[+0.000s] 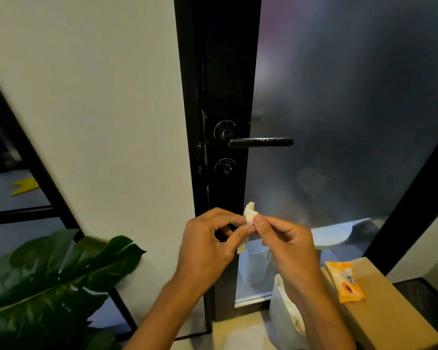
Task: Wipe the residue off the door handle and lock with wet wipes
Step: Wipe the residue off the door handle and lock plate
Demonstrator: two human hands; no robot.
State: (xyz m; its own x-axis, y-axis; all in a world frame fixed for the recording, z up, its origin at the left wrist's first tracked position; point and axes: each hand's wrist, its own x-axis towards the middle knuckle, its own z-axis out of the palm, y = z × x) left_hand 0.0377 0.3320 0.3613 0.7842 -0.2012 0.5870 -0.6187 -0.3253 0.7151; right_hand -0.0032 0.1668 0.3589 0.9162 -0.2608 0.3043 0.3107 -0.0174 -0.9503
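A black lever door handle (261, 142) juts right from a black door frame, with a round rosette (225, 132) above its base and a round lock (225, 167) below; pale smears mark both rounds. Below the lock, both hands hold a small folded white wet wipe (249, 213). My left hand (210, 238) pinches its lower part. My right hand (282, 238) pinches its top between thumb and fingertips. Neither hand touches the handle or the lock.
An orange wet wipes pack (345, 281) lies on a cardboard box (387, 322) at the lower right. A white bin (283, 317) stands beside the box under my right forearm. A large-leafed green plant (48, 281) fills the lower left. Frosted glass (352, 109) forms the door panel.
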